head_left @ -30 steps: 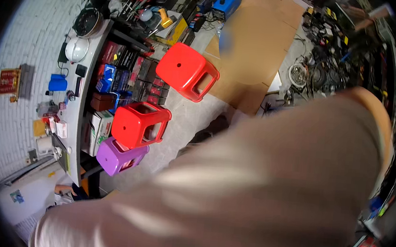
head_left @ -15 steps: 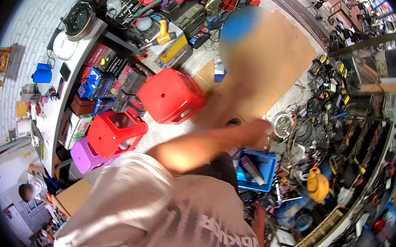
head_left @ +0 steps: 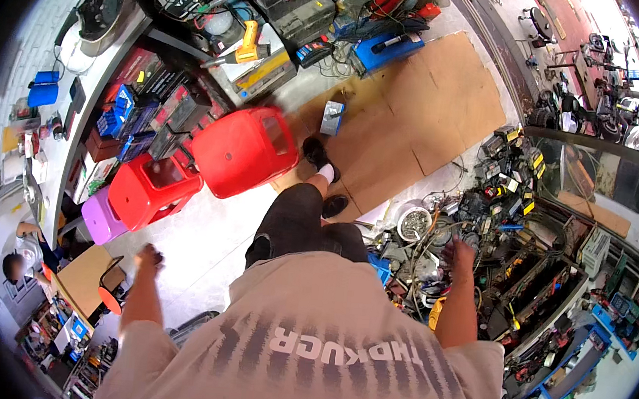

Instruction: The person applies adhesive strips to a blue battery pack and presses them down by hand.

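My left hand hangs out to my left over the pale floor, its fingers curled in and no object visible in it. Out to the right, my right hand hovers over the heap of parts, fingers loosely apart and apparently holding nothing. Nearest to my left hand are a purple stool and a red stool. Beside the right hand lie cables and dark metal parts, and a white tub of small pieces.
Another red stool stands ahead. Cardboard sheets cover the floor, bearing a small blue-and-white box and my shoes. A yellow drill sits on a case. A shelf counter runs along the left. Another person is far left.
My left arm has swung from across my body out to the left. My right hand has moved forward over the parts. The view has shifted, and the blue bin is now mostly hidden.
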Available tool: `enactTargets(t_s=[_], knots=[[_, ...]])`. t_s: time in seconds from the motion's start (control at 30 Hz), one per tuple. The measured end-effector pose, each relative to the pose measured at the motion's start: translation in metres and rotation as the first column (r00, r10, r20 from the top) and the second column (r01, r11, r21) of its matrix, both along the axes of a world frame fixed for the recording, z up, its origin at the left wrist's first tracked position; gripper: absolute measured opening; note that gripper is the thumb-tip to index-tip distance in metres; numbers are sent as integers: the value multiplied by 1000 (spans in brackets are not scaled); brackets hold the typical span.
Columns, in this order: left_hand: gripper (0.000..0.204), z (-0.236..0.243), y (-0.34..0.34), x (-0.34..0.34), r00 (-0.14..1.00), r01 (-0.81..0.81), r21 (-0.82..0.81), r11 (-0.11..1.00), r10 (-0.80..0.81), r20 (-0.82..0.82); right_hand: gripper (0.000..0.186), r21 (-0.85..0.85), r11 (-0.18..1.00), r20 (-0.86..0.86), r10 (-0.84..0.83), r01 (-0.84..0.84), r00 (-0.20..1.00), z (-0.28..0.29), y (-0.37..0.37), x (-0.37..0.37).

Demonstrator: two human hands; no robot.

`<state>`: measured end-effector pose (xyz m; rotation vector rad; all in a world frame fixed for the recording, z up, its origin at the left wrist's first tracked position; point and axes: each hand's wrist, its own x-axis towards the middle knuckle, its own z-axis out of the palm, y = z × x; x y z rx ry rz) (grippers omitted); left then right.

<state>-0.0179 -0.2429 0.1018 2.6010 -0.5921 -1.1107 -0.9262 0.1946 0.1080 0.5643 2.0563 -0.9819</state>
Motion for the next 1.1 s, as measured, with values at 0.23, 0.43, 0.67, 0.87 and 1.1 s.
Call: enactTargets(t_s=[0.23,0.43,0.67,0.87,1.1], knots=[[33,-20,105,-268,764,491,575,655,-6,-645,34,-75,897,30,438,-435,898,14,-274,-39],[37,-19,151,-307,844,-91,442,893,304,-441,29,-189,571,135,821,-799,555,-67,-485,3],[28,21,401,-331,784,-392,571,721,587,-203,46,-75,13,68,998,-997,8,-235,-659,84],[23,127,527,-467,640,-563,757,332,755,145,41,-116,-93,370,920,-989,-130,-415,-664,85],[28,118,475,-580,403,-711,676,194,900,166,54,-94,166,843,539,-982,10,-464,-633,68]])
